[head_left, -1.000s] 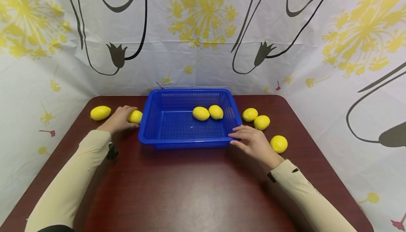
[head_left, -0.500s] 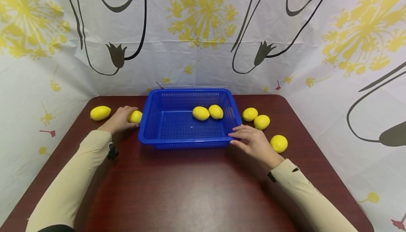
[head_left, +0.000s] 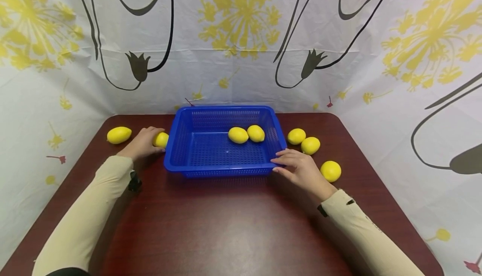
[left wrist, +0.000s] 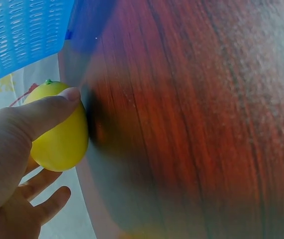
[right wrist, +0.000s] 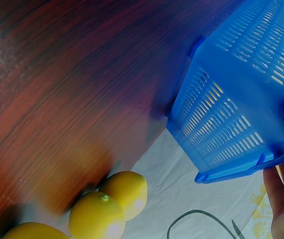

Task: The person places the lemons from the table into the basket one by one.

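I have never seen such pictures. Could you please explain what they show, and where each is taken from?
There is no machine: you see a person's left hand and right hand, both bare. The wide picture comes from a camera on the head; the two close ones, from cameras on the wrists. On the dark red table stands a blue basket with two lemons inside. The left hand holds a third lemon beside the basket, and a fourth lemon lies farther left. Three more lemons lie on the right. The right hand holds the basket's near right corner.
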The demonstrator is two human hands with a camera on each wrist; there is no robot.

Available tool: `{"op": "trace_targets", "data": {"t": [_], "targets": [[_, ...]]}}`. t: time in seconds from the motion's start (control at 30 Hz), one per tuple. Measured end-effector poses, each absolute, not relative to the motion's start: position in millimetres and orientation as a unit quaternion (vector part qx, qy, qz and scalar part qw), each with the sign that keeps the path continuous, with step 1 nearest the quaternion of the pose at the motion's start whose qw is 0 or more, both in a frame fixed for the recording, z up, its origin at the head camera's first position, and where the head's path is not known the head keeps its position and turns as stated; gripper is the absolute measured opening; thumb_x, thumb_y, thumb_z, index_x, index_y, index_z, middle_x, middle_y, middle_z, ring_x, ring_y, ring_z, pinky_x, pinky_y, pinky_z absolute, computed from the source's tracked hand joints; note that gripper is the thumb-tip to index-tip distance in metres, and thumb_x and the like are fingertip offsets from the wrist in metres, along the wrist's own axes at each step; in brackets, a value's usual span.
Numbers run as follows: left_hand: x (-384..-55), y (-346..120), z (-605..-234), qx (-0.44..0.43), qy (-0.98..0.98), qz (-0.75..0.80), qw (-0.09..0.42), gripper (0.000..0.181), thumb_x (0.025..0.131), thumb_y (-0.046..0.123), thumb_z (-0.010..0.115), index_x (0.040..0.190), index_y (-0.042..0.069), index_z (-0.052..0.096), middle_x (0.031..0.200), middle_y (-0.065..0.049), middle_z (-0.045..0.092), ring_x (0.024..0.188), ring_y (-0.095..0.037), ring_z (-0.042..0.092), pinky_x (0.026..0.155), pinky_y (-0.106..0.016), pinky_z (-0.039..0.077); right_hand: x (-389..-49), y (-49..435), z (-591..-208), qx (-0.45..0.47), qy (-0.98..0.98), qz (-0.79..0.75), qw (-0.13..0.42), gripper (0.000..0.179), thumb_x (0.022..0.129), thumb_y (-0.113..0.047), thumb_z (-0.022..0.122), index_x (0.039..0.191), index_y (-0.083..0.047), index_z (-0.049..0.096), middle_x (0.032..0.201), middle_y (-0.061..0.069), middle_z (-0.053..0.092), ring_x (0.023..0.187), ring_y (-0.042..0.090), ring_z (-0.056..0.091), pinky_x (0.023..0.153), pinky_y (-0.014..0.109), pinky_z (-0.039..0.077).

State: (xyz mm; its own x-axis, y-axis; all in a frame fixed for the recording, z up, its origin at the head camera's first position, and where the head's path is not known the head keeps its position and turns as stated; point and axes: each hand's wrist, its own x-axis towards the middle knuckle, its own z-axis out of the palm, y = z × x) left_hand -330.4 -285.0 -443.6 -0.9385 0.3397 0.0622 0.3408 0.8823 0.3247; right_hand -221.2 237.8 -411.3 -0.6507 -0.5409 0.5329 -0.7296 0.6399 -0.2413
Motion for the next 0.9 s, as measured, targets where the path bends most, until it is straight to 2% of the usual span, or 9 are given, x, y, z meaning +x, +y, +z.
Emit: {"op": "trace_targets", "data": {"t": [0.47,0.9], "targets": [[-327.6,-287.0,-426.6,-0.163,-0.972,-0.168,-0.008,0.073,0.084,0.023,0.078,0.144,-0.002,0.045,0.138,-0.029,0.049,0.119,-0.046,0.044,0.104,-0.061,0.040,-220.7,237.7,-411.6,0.363,-0.877,0.227,0.219,0.029,0.079,-0.018,0.082,0.108,-0.012,0.078,0.106,0.011,0.076,0.105,0.026,0.070,0.092,0.047,0.057],[-328.9,-288.8,-401.3,-0.172,-0.969,-0.176,0.015,0.073,0.083,0.023,0.079,0.142,-0.003,0.046,0.137,-0.031,0.048,0.121,-0.049,0.043,0.104,-0.062,0.038,-219.7,236.8,-410.5,0.365,-0.875,0.229,0.222,0.029,0.079,-0.018,0.083,0.107,-0.011,0.078,0.106,0.011,0.076,0.104,0.026,0.070,0.093,0.048,0.057]]}}
